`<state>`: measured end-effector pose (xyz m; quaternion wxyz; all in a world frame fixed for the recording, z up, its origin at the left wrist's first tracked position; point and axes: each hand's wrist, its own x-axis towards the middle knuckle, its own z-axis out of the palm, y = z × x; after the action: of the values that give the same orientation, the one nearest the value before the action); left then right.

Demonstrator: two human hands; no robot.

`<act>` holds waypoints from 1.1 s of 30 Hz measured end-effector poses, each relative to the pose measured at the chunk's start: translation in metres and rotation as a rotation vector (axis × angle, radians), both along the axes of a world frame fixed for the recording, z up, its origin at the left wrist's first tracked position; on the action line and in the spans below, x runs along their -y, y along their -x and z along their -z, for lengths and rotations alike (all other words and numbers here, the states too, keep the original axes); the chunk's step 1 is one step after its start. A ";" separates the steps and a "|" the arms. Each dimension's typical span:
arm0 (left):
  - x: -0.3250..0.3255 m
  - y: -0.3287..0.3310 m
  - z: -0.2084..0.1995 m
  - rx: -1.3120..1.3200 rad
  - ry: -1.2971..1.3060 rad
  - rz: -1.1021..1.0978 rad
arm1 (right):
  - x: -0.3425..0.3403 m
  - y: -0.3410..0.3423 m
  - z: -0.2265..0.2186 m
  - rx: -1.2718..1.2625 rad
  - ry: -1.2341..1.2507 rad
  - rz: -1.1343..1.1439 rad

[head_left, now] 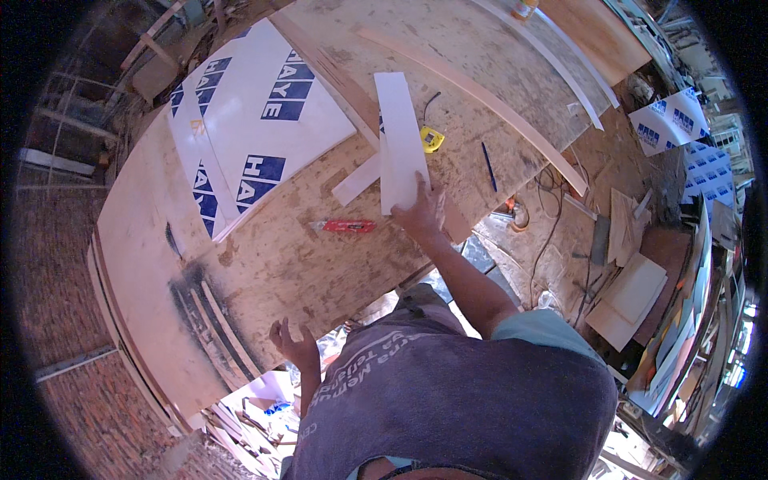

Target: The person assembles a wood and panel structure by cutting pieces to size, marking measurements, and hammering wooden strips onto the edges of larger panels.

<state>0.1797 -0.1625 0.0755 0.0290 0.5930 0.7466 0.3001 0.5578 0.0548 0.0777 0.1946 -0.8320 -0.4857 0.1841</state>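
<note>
We have our right hand (420, 210) on the long, flat white strip with a blue printed patch at its left edge (400, 144); our thumb and fingers pinch its near end at the right corner. The strip points away from us over the middle of the worn brown wooden bench (296, 260), and we cannot tell whether it lies flat or is slightly raised. It crosses over a narrower pale strip (357, 182), whose near end sticks out to the left.

Our left hand (296, 346) is empty, its fingers spread and curled a little, at the near edge of the bench. Nearest to it are thin wooden slats (224, 326) lying on a black-stained patch of the bench top.

Just right of the white strip we see a yellow tape measure with a dark face (432, 140), and farther right a slim dark-blue pencil or pen (489, 166). A red utility knife (348, 226) lies to the left of our right hand, near the strip's close end but apart from it. On the left side of the bench we have large white sheets with blue printed blocks (324, 120), and beyond the tape measure a long pale wooden strip (480, 96) runs diagonally toward the right edge.
</note>
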 end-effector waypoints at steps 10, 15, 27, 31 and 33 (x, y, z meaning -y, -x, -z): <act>-0.046 0.000 -0.018 0.016 0.007 -0.059 | -0.047 0.036 -0.005 0.121 -0.001 0.093; 0.008 0.021 -0.006 -0.014 -0.011 -0.232 | -0.042 0.036 -0.021 -0.044 0.022 0.030; 0.029 0.057 0.019 0.032 0.040 -0.237 | -0.221 0.184 -0.015 -0.268 -0.314 -0.427; -0.002 0.098 0.018 0.075 -0.013 -0.177 | -0.267 0.221 -0.016 -0.208 -0.169 -0.411; -0.013 0.118 0.025 0.099 -0.021 -0.101 | -0.280 0.221 -0.007 -0.161 -0.136 -0.394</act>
<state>0.0615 -0.1495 0.0502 0.0444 0.5392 0.7701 0.3380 0.3370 0.3343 0.0852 0.2486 -0.6887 -0.6330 0.2514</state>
